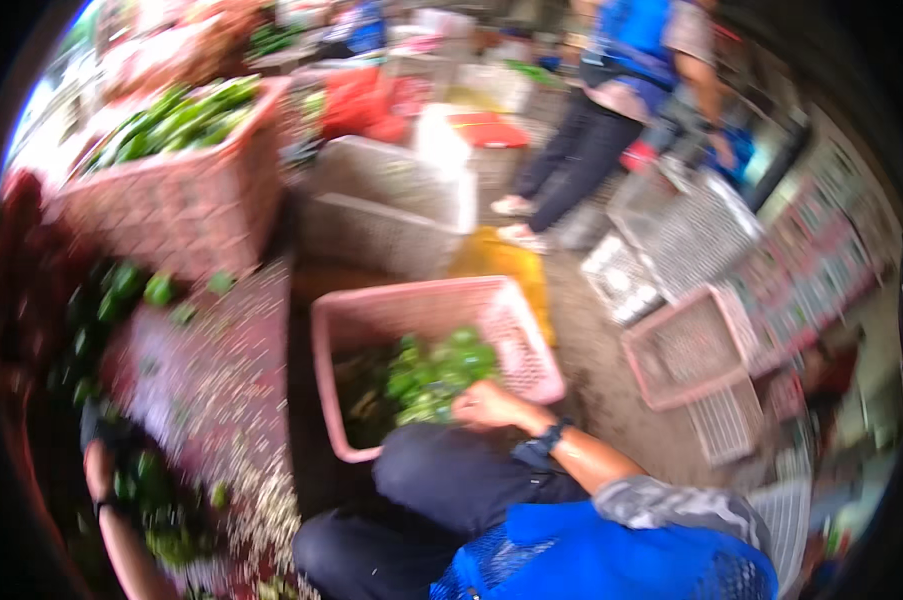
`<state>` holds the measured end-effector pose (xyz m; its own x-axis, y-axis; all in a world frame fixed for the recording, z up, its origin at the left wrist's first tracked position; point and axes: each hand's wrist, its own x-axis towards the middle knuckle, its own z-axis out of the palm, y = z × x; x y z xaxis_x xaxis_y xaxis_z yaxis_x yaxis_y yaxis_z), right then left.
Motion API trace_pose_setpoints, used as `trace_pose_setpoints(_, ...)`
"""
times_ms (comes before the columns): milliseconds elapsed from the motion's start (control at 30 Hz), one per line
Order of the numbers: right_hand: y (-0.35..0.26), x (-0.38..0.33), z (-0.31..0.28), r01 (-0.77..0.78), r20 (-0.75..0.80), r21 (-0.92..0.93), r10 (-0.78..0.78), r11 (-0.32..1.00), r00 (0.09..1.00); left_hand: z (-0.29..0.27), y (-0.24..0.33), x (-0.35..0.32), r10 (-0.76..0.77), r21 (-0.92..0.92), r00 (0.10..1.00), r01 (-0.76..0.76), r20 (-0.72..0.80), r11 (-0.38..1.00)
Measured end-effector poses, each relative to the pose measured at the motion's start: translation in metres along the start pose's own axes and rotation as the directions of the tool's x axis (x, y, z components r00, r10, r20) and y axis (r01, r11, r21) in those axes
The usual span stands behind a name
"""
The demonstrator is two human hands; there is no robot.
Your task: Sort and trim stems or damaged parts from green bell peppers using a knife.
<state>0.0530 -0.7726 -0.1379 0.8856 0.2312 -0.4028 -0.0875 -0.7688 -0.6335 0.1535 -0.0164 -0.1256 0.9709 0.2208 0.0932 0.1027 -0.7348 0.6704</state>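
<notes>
My right hand (487, 405) is over the near rim of a pink plastic crate (411, 297), its fingers curled; motion blur hides whether they hold anything. Inside the crate lies a heap of green peppers (436, 370), close to that hand. At the far left my left hand (99, 432) reaches among more dark green peppers (121, 285) along the edge of a reddish board (186, 375). It looks dark and smeared, and its fingers do not show. Pale seeds or scraps (261, 490) are scattered over the board.
A tall pink crate (186, 205) full of long green vegetables stands at the back left. Behind the near crate is a grey-white crate (381, 225). Another person (591, 130) stands at the back right. Stacked baskets (686, 235) and a shallow pink crate (686, 350) are on the right.
</notes>
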Motion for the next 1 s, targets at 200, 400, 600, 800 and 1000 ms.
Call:
trace_pose_setpoints(200,0.002,-0.013,-0.015,0.068,-0.116,-0.084,-0.078,0.994,0.990,-0.036,0.004,-0.010,-0.079,0.103,0.997,0.078,0.005,0.992)
trace_pose_setpoints(400,0.005,-0.017,-0.024,0.061,-0.174,-0.008,-0.062,0.998,0.983,-0.059,0.077,-0.029,-0.070,0.131,0.996,0.076,-0.050,0.988)
trace_pose_setpoints(600,-0.002,-0.019,-0.039,0.068,-0.143,0.125,-0.050,0.990,0.988,-0.068,0.193,-0.069,0.049,0.040,0.997,-0.046,-0.062,0.998)
trace_pose_setpoints(800,-0.066,-0.014,-0.045,0.413,-0.368,0.149,-0.337,0.899,0.867,-0.027,0.258,-0.097,0.238,-0.219,0.969,-0.218,0.070,0.951)
trace_pose_setpoints(1000,-0.151,-0.027,-0.047,0.837,-0.389,0.079,-0.756,0.542,0.526,0.131,0.320,-0.131,0.055,-0.781,0.950,0.218,0.307,0.585)
